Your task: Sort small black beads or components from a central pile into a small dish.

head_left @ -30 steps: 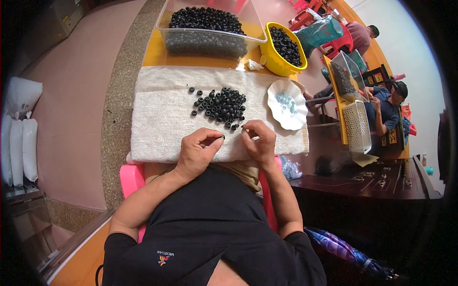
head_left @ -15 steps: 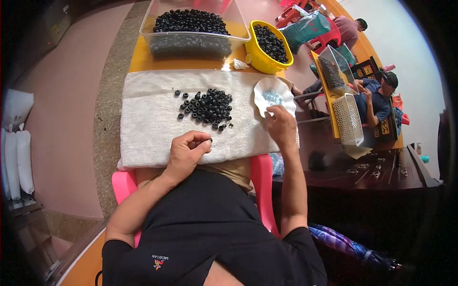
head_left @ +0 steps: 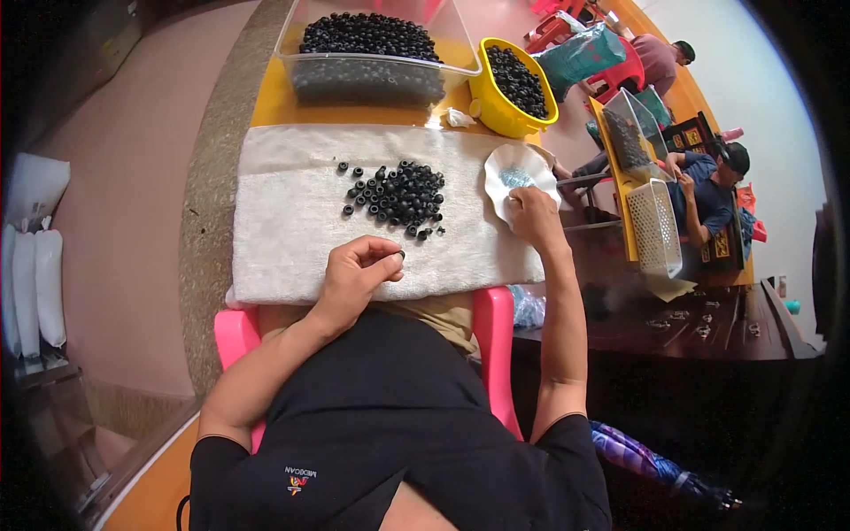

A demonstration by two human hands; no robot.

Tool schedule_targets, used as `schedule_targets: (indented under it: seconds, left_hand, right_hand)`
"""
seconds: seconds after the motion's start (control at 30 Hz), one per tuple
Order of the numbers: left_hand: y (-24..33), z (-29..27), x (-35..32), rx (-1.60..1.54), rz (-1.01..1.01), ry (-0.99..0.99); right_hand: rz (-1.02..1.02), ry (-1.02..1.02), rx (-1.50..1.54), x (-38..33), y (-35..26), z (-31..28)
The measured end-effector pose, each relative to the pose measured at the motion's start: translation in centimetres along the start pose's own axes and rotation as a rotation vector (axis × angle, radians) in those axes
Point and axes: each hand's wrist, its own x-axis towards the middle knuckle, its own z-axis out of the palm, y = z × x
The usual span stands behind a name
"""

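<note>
My left hand point(head_left: 359, 274) is closed in a pinch at the near edge of the white towel point(head_left: 288, 234). Between its thumb and forefinger a small black ring-like piece point(head_left: 402, 254) pokes out, mostly covered by the fingers. Just beyond it lies a loose pile of small round black pieces with holes point(head_left: 398, 196). At the towel's right side stands a white dish with a wavy rim point(head_left: 498, 196), holding tiny pale-blue bits point(head_left: 515, 177). My right hand point(head_left: 538, 219) reaches over the dish's near rim, fingertips drawn together at the bits; what they hold is hidden.
Behind the towel stand a clear plastic bin point(head_left: 372, 84) and a yellow basket point(head_left: 496, 111), both filled with black pieces. A crumpled white tissue point(head_left: 459, 118) lies between them. Two other people work at the right, near a white perforated basket point(head_left: 653, 228).
The whole view has shifted slightly to the right. My right fingers have drawn closer together at the bits in the dish. My left hand keeps its pinch on the black piece.
</note>
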Motion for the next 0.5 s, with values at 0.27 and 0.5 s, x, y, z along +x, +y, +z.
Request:
schedule_targets:
  seconds: [0.27, 0.5]
  left_hand:
    - [0.4, -0.3, 0.0, -0.204, -0.152, 0.015]
    - [0.2, -0.4, 0.2, -0.332, -0.222, -0.068]
  right_hand:
    - [-0.306, 0.217, 0.389, -3.0, -6.5, -2.6]
    - [-0.023, -0.218, 1.353, -7.1, -13.5, 0.6]
